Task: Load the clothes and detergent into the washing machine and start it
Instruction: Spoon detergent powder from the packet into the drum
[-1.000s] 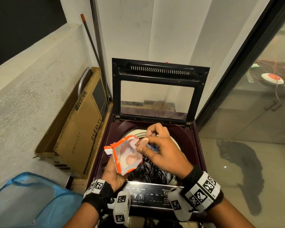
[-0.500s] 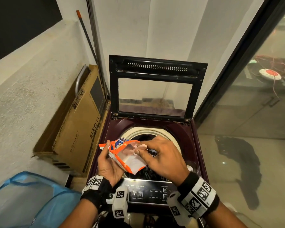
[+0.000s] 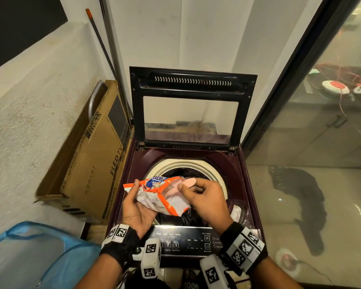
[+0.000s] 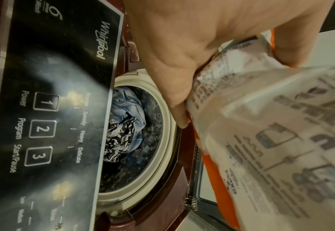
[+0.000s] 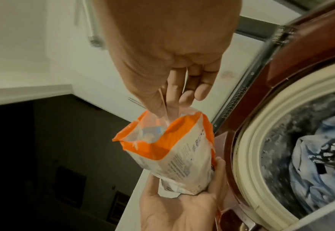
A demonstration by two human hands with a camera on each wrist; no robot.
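A maroon top-load washing machine [image 3: 233, 163] stands with its glass lid [image 3: 192, 84] raised. Blue and black-and-white clothes [image 4: 127, 117] lie in the drum [image 5: 247, 140]. Over the drum's front edge, my left hand [image 3: 137, 197] cradles an orange and white detergent packet [image 3: 161, 197] from below, thumb on its top corner. My right hand [image 3: 186, 185] pinches a thin pale edge at the packet's open mouth [image 5: 158, 125] between thumb and forefinger. I cannot tell whether that edge is the packet's film or something inside it. White powder and a blue shape show inside.
The black control panel [image 3: 186, 240] with buttons 1, 2 and 3 lies just below my wrists. A cardboard TV box [image 3: 92, 163] leans against the machine's left side. A blue laundry bag [image 3: 40, 253] sits at the lower left. A glass door [image 3: 321, 142] stands on the right.
The left hand has tipped the packet from upright to nearly flat and lowered it toward the drum. The right hand stayed at the packet's mouth.
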